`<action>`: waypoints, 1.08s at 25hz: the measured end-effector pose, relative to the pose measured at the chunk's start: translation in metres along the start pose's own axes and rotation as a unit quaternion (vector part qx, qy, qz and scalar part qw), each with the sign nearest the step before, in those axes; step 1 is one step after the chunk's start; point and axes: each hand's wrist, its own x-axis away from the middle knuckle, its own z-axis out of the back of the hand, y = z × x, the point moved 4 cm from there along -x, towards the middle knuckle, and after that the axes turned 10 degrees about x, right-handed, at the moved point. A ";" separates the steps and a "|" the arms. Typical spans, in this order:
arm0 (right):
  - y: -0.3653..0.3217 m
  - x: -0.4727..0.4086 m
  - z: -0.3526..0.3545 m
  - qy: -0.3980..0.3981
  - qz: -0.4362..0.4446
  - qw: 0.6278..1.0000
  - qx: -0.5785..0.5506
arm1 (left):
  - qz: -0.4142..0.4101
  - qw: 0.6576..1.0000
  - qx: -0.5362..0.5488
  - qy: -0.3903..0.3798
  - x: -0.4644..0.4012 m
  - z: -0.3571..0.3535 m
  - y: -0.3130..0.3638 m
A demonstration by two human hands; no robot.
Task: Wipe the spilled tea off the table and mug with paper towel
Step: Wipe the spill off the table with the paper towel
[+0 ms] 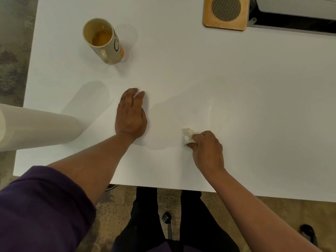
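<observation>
From above, the paper towel [187,135] is a small, crumpled white wad — faintly yellowed — pressed to the white table [236,88] near the front edge, with the right hand [207,150] curled tightly round it. The mug [104,40] stands well apart at the far left, a little amber tea in its bottom. The left hand [131,113] lies flat on the table between them, fingers straight — holding nothing.
</observation>
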 end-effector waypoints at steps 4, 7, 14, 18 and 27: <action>-0.025 -0.010 -0.002 0.021 0.003 0.999 -0.030 | -0.007 1.000 0.003 0.002 0.000 0.000 -0.001; -0.046 -0.028 0.000 0.037 0.013 0.998 -0.043 | -0.008 1.000 0.003 0.005 -0.001 0.000 -0.001; -0.094 -0.087 0.006 0.049 0.130 0.989 -0.049 | 0.002 1.000 -0.002 -0.007 -0.001 -0.001 -0.003; -0.071 -0.113 0.034 0.059 0.120 0.986 -0.100 | -0.003 1.000 0.001 -0.004 -0.001 0.001 -0.001; 0.024 -0.144 0.082 0.108 0.104 0.987 0.058 | 0.001 1.000 -0.001 -0.003 -0.001 -0.001 -0.002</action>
